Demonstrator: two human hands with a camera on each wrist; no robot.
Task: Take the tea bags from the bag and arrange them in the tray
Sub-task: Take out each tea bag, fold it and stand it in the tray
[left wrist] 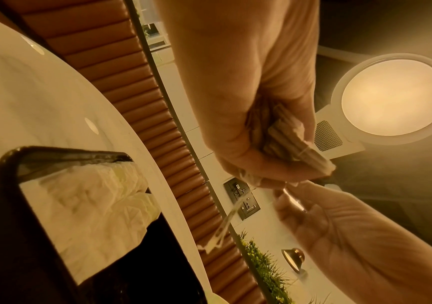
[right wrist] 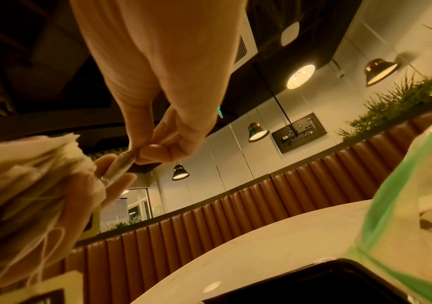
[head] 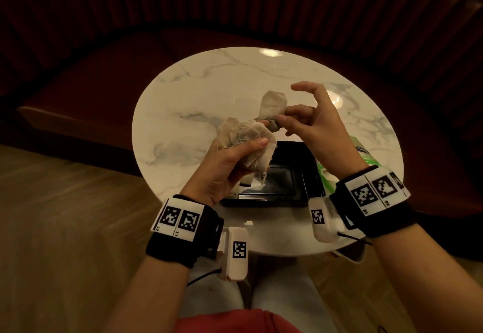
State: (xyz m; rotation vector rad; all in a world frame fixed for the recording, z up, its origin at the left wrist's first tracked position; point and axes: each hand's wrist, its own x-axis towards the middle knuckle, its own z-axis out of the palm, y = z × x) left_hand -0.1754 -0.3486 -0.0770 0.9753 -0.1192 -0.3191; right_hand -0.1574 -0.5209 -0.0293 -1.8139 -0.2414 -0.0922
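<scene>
1. Left hand (head: 224,161): raised above the tray, fingers and thumb curled round a bunch of tea bags (head: 245,139). Strings and paper tags hang loose beneath the bunch.
2. Right hand (head: 311,120): thumb and forefinger pinch 1 single tea bag (head: 273,105) at its lower end, the sachet standing upright just beside the bunch. The remaining fingers are spread and hold nothing.
3. Tray (head: 308,160): black, rectangular, on the marble table (head: 198,92) directly below both hands. Its glossy floor shows reflections; whether any sachet already lies in it cannot be told, as the hands cover part of it.
4. Bag (head: 362,149): green and clear plastic, lying on the table at the tray's right side, partly hidden behind the right wrist. Its contents cannot be made out.
5. Step in hand, as judged: the bunch is out of the bag, and 1 sachet is being separated from it for placing.
6. Next move, as judged: the single sachet must come free of the tangled strings, then go down flat in the tray. Risk: a caught string may drag others out of the left hand's grip.
</scene>
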